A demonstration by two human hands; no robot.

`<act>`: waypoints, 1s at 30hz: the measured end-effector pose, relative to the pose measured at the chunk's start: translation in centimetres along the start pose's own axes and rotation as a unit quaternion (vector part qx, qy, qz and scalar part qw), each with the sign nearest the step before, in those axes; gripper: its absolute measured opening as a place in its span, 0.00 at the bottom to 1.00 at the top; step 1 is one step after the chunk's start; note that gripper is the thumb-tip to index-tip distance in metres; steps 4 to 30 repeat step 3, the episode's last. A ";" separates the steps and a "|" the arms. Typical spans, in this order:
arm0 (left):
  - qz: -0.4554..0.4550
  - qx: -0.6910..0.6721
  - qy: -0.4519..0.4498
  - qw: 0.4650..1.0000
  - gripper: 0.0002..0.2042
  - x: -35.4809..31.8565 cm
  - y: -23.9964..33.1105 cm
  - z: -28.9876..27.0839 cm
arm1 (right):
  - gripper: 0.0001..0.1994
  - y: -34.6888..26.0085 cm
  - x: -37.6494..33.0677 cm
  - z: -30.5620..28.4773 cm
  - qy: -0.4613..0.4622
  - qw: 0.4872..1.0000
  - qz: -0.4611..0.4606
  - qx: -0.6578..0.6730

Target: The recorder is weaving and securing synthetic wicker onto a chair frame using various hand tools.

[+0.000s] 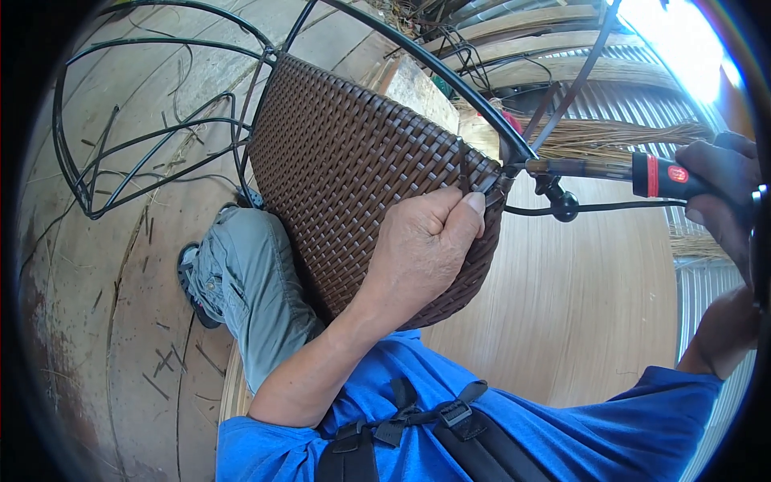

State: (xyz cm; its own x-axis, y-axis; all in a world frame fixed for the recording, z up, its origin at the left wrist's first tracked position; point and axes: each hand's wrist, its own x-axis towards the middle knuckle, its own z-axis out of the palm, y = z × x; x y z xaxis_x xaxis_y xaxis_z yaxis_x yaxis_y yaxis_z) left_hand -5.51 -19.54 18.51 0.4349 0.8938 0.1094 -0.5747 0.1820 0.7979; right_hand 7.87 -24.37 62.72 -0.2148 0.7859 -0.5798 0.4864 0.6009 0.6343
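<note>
A brown woven panel (345,161) on a black metal frame (482,104) leans across my lap. My left hand (426,241) is closed at the panel's upper right corner. Thumb and forefinger pinch a dark brown weaving strip (463,165) there. At the right edge my right hand (727,185) wraps round the black handle of a slim hot-air gun (594,169), which has red markings and a metal barrel. Its narrow tip points left at the corner, just above my left thumb. Whether the tip touches the weave, I cannot tell.
Thin black frame loops (120,145) reach left over the plank floor (144,321), where strip offcuts lie. A round wooden tabletop (578,297) is beneath the gun. Bundles of brown strands (610,140) and a black knob (565,206) are near the barrel.
</note>
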 end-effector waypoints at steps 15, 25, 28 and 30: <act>-0.033 -0.018 -0.019 0.999 0.16 0.5 -0.1 -0.1 | 0.25 -6.7 11.3 -1.6 0.012 1.000 -0.014 0.007; -0.033 -0.018 -0.019 0.999 0.16 0.5 -0.1 -0.1 | 0.25 -6.7 11.3 -1.6 0.012 1.000 -0.014 0.007; -0.033 -0.018 -0.019 0.999 0.16 0.5 -0.1 -0.1 | 0.25 -6.7 11.3 -1.6 0.012 1.000 -0.014 0.007; -0.033 -0.018 -0.019 0.999 0.16 0.5 -0.1 -0.1 | 0.25 -6.7 11.3 -1.6 0.012 1.000 -0.014 0.007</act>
